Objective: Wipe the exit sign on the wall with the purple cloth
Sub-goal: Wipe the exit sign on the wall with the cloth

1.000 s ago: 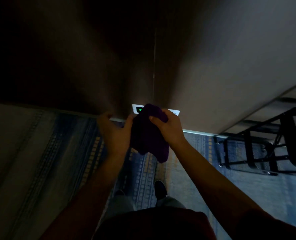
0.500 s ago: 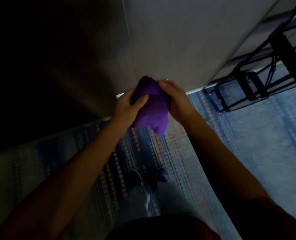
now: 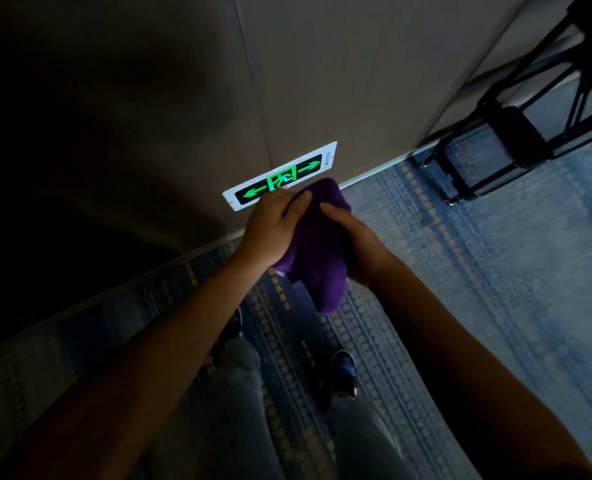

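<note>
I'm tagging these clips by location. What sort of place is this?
Probably a corridor or function room in a hotel or office building. A lit green exit sign sits low on the wall, the floor is patterned blue carpet, and a black metal frame stands near the wall.

You had the purple cloth (image 3: 317, 244) bunched at the centre, a deep violet with no pattern. At twelve o'clock from it sat the exit sign (image 3: 280, 176): white frame, black face, bright green arrows and running figure. The wall (image 3: 356, 81) behind it was plain beige-grey. From three to six o'clock you saw the carpet (image 3: 478, 289), blue-grey with rows of paler dots and orange dashes. At two o'clock stood a black frame (image 3: 516, 116). Your trousers (image 3: 239, 393) were grey.
</note>
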The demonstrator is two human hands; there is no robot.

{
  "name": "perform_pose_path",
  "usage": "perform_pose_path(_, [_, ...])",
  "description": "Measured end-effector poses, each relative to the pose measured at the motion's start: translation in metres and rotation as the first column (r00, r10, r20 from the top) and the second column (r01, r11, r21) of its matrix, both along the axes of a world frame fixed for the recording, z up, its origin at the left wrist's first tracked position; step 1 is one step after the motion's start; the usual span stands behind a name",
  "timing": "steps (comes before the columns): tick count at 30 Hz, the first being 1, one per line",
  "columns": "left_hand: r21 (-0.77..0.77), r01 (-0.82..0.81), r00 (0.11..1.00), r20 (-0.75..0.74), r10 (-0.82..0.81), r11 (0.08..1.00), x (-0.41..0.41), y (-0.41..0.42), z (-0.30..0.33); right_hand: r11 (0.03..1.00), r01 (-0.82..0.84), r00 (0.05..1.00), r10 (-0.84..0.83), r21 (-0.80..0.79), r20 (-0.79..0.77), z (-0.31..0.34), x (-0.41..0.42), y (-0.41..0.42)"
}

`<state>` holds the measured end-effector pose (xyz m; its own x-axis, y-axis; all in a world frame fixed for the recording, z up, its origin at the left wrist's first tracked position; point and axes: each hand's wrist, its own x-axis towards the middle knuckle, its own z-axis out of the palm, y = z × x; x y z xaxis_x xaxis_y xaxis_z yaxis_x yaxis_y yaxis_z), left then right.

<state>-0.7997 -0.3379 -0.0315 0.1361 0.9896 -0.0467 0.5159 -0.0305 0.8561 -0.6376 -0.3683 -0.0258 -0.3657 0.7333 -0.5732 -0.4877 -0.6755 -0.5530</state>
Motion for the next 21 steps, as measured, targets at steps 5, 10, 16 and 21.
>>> perform_pose_path(5, [0.098, 0.090, 0.996, -0.037, -0.087, 0.991, -0.043, 0.036, -0.058, 0.991, 0.113, 0.859, -0.133, 0.071, 0.495, -0.058, -0.040, 0.029])
perform_pose_path(10, [0.209, 0.165, 0.977, -0.170, -0.131, 0.964, -0.113, 0.090, -0.124, 0.975, 0.181, 0.627, -0.215, 0.129, 0.749, -0.164, -0.077, 0.085])
perform_pose_path(16, [0.482, 0.497, 0.794, -0.589, -0.153, 0.721, -0.172, 0.149, -0.221, 0.921, 0.214, 0.410, -0.386, 0.324, 0.826, -0.298, -0.101, 0.133])
perform_pose_path(21, [0.612, 0.677, 0.639, -0.764, 0.086, 0.410, -0.187, 0.185, -0.268, 0.847, 0.190, 0.270, -0.531, 0.496, 0.803, -0.378, -0.120, 0.168])
